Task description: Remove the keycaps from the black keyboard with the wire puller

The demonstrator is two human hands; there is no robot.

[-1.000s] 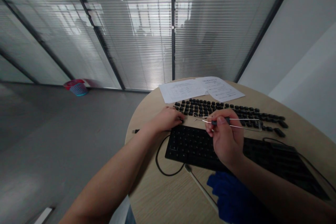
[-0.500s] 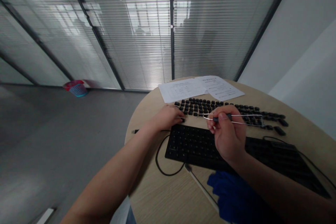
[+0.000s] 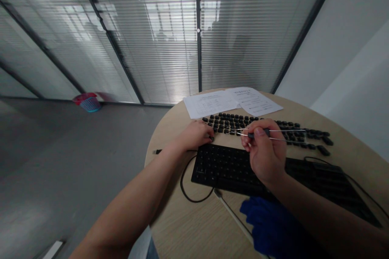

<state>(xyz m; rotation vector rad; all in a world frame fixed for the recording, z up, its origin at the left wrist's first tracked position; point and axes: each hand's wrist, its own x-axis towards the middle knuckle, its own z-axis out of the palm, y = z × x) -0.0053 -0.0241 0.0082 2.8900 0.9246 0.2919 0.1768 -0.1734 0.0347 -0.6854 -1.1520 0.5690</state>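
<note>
My right hand [image 3: 265, 147] grips the dark handle of a wire keycap puller [image 3: 250, 134] between thumb and fingers. The puller's wire tips point left, over the lower row of loose black keycaps [image 3: 229, 123]; whether they touch one I cannot tell. At the left end of those rows, my left hand [image 3: 197, 134] has its fingers curled down over a single black keycap [image 3: 210, 140], partly hidden by them. Just in front of both hands lies a black keyboard [image 3: 225, 166] whose key positions look bare of caps. My right hand and forearm cover part of it.
Printed sheets [image 3: 209, 104] lie at the table's [image 3: 170, 129] far edge. A cable [image 3: 181, 186] loops left of the keyboard, with a USB plug [image 3: 156, 151] near the rim. A slim brush [image 3: 232, 214] and a blue cloth [image 3: 264, 226] lie nearest me.
My right hand has shifted slightly right and up with the keycap puller, and the wire tips moved with it. My left hand stays nearly in place over the keycap.
</note>
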